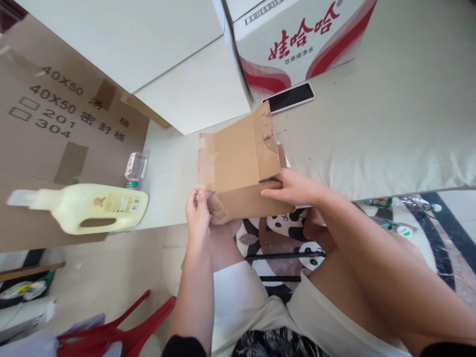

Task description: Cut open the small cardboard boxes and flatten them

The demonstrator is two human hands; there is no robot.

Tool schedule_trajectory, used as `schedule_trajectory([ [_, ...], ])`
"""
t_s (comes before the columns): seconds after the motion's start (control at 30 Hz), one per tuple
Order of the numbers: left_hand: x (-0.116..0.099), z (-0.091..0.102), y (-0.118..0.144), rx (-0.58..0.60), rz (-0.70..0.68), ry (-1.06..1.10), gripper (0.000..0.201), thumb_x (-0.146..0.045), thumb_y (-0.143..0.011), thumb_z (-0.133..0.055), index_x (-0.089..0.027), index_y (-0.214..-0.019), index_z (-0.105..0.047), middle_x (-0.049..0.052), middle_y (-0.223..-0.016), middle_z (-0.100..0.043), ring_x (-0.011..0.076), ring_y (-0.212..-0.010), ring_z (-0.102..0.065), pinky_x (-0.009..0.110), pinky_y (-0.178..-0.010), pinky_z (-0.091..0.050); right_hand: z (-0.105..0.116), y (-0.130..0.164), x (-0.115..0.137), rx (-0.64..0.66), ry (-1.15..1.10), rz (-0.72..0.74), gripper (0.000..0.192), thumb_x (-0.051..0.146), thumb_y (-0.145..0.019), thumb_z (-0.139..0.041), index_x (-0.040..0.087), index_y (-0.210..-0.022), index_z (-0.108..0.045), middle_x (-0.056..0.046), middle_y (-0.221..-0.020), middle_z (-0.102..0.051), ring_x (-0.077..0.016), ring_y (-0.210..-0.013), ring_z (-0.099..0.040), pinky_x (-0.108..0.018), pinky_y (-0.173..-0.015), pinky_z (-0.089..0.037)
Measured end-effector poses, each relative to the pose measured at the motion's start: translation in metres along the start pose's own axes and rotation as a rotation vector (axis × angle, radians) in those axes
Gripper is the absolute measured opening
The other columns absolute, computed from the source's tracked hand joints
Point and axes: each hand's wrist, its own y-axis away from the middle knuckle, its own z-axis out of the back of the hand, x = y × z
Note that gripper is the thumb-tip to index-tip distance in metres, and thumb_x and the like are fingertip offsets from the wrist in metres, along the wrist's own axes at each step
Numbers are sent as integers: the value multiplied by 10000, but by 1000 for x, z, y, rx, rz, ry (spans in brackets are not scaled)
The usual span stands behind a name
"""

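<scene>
Cardboard box (238, 168) gripped by both hands (199, 210) (293, 187), phone (290, 97) and yellow jug (92, 208) nearby.

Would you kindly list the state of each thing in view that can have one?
Small brown cardboard box: flaps open, held at both sides.
Left hand: pinching the box's lower left corner.
Right hand: gripping the box's right edge.
Pale yellow plastic jug: lying on its side.
Black smartphone: flat, screen dark.
Small clear plastic bottle: upright, capped.
</scene>
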Motion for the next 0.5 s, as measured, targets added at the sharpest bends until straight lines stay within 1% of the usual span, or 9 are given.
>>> schedule_trajectory([
  [0.03,0,1,1,26,42,33,450,-616,-787,-755,-200,-943,-684,-5,-727,-685,115,-604,-632,172,-487,-459,1,-1,1,-57,39,-58,277,284,-834,-651,174,-1074,-732,-128,-1165,-767,-312,-1085,-720,-422,-927,-569],
  [0.07,-1,2,3,71,76,69,470,-595,-754,-793,-210,-999,-680,-12,-735,-693,107,-584,-623,164,-477,-447,3,-2,2,-116,50,-107,236,269,-847,-624,172,-1029,-739,-128,-1143,-773,-305,-1065,-724,-403,-897,-569],
  [0.17,-3,4,10,250,133,161,655,-444,-635,-924,-264,-1184,-615,13,-889,-772,145,-723,-717,215,-640,-568,7,-4,5,-253,-51,-201,237,323,-894,-590,178,-1018,-731,-120,-1131,-780,-291,-1046,-727,-367,-847,-562],
  [0.2,-4,5,13,305,147,177,694,-407,-617,-939,-274,-1205,-595,18,-906,-782,155,-742,-730,236,-674,-585,7,-4,5,-291,-99,-224,259,375,-909,-588,182,-1010,-727,-118,-1105,-785,-289,-1027,-730,-364,-834,-563],
  [0.23,-5,5,15,342,157,193,695,-395,-620,-938,-277,-1206,-585,16,-891,-784,156,-721,-729,241,-670,-584,8,-4,5,-333,-138,-255,289,428,-917,-587,182,-982,-723,-120,-1054,-790,-290,-989,-735,-365,-813,-565],
  [0.3,-4,6,17,373,172,238,631,-426,-650,-912,-270,-1169,-589,3,-800,-770,150,-638,-707,221,-599,-546,8,-4,5,-420,-191,-318,318,475,-914,-595,181,-938,-712,-121,-957,-788,-286,-897,-737,-373,-774,-569],
  [0.37,-1,6,15,329,178,308,573,-469,-671,-879,-272,-1124,-589,-17,-720,-742,154,-601,-699,209,-551,-508,8,-3,4,-484,-250,-326,282,441,-907,-606,189,-976,-711,-105,-942,-783,-263,-813,-733,-378,-753,-576],
  [0.43,2,5,11,213,194,368,525,-464,-650,-868,-277,-1049,-583,-43,-692,-721,152,-576,-689,211,-531,-494,7,-2,4,-508,-326,-283,268,411,-901,-609,204,-1036,-711,-86,-971,-779,-231,-736,-721,-381,-728,-586],
  [0.5,1,1,5,77,217,373,501,-383,-594,-894,-264,-976,-591,-59,-727,-721,131,-586,-682,209,-555,-508,6,0,4,-498,-407,-211,273,419,-894,-609,210,-1034,-713,-74,-969,-773,-209,-692,-707,-379,-699,-596],
])
